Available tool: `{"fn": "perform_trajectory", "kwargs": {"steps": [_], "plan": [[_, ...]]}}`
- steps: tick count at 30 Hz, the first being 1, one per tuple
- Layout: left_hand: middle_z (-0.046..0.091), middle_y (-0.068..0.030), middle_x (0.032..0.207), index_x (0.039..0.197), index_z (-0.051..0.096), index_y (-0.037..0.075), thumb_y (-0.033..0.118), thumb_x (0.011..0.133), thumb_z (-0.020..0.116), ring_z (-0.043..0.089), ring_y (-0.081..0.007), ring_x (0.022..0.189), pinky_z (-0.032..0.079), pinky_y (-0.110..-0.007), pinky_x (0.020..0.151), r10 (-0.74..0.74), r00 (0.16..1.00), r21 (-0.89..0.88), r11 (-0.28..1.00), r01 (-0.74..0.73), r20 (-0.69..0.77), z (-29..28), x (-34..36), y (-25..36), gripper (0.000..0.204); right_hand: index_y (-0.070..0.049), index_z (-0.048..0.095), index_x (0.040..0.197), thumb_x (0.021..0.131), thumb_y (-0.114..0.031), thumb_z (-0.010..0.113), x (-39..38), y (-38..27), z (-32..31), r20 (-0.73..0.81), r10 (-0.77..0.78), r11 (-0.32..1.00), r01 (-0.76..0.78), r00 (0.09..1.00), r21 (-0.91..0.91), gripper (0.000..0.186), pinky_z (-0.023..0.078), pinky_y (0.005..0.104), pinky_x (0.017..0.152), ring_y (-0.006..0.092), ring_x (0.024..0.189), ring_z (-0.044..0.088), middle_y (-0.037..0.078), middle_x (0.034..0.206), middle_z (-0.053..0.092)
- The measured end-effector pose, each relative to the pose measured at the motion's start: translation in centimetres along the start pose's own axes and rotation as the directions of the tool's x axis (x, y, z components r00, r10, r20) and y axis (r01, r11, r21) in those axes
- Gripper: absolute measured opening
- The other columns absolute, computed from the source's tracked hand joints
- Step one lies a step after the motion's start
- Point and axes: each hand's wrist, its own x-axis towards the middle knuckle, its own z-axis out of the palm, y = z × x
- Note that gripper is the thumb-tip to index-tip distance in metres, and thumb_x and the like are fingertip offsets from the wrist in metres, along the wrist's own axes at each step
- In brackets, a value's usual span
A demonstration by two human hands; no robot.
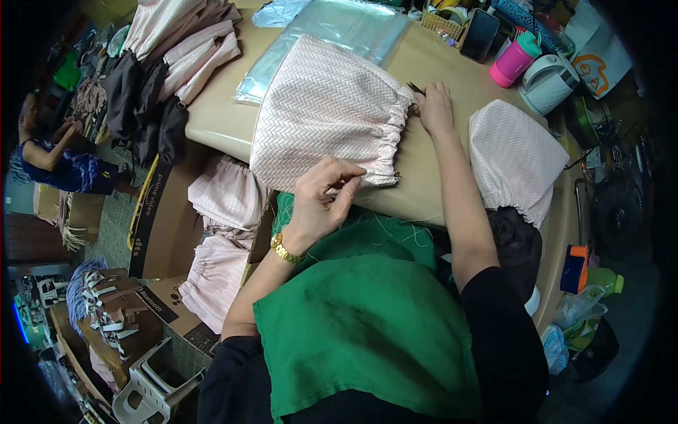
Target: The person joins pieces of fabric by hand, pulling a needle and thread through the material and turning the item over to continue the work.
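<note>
A pale pink cover (328,106) with a herringbone pattern lies flat on the table, its gathered elastic edge facing right. My left hand (328,194) rests at its near lower corner, thumb and fingers pinched together; anything between the fingertips is too small to make out. At the far end of the gathered edge, my right hand (434,109) is closed round what look like small dark thread snips (417,88), whose tips stick out to the left. Loose threads lie on the green apron (367,304) over my lap.
Clear plastic bags (353,32) lie beyond the cover. Another pink cover (515,152) is at right, near a pink bottle (512,63), a white kettle (549,83) and a phone (480,34). More covers fill a cardboard box (166,226) at left. A person (60,152) sits farther left.
</note>
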Motion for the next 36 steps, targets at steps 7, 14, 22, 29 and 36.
{"fn": "perform_trajectory", "kwargs": {"steps": [7,14,22,29,36], "plan": [[0.066,-0.0089,0.089,0.09,0.07,0.002,0.0,0.081,0.065,0.064,-0.0202,0.077,0.05,-0.03,0.071,-0.097,0.995,0.001,0.995,0.097,0.011,1.0,-0.1,-4.2,0.011,-0.002,0.066,0.087,0.1,-0.029,0.044,-3.6,-4.0,-8.8,0.476,0.497,0.302,-0.659,0.726,0.689,0.037,0.04,0.0257,0.053,0.0082,0.054,0.05,0.0,0.065,0.056],[0.062,-0.0101,0.094,0.097,0.069,-0.001,0.0,0.079,0.07,0.062,-0.016,0.071,0.051,-0.026,0.059,-0.158,0.985,0.07,0.984,0.162,-0.062,3.0,-0.8,-1.7,0.019,0.003,0.064,0.077,0.081,-0.034,0.074,-10.4,-11.1,-11.2,0.643,0.203,0.54,-0.632,0.738,0.555,0.038,0.04,0.0259,0.057,0.0063,0.065,0.046,0.0,0.064,0.055],[0.06,-0.0107,0.098,0.102,0.066,-0.001,0.002,0.074,0.077,0.062,-0.0147,0.075,0.054,-0.026,0.065,-0.132,0.976,-0.006,0.991,0.133,-0.174,4.3,-1.9,-4.0,0.03,0.003,0.06,0.08,0.081,-0.021,0.073,-9.4,-13.0,-12.7,0.575,0.062,0.817,-0.372,0.816,0.44,0.028,0.043,0.0304,0.059,0.0099,0.064,0.05,0.008,0.07,0.058],[0.056,-0.0094,0.099,0.103,0.063,0.002,0.004,0.069,0.082,0.061,-0.0141,0.078,0.054,-0.024,0.067,0.166,0.959,0.212,0.97,-0.118,-0.228,3.5,-0.8,-3.7,0.039,0.0,0.054,0.091,0.086,-0.008,0.067,-10.5,-15.3,-10.4,0.4,0.144,0.212,-0.423,0.905,0.881,0.016,0.043,0.024,0.062,0.006,0.07,0.049,0.001,0.076,0.055],[0.059,-0.0106,0.1,0.1,0.069,0.003,0.01,0.064,0.086,0.061,-0.019,0.084,0.053,-0.027,0.066,0.06,0.951,0.16,0.987,-0.011,-0.303,3.4,-2.2,-4.7,0.041,-0.005,0.051,0.098,0.086,0.001,0.066,-10.6,-15.7,-8.2,0.654,0.202,-0.296,-0.591,0.729,0.75,0.02,0.042,0.0203,0.064,0.0049,0.071,0.05,-0.002,0.083,0.054]]}}
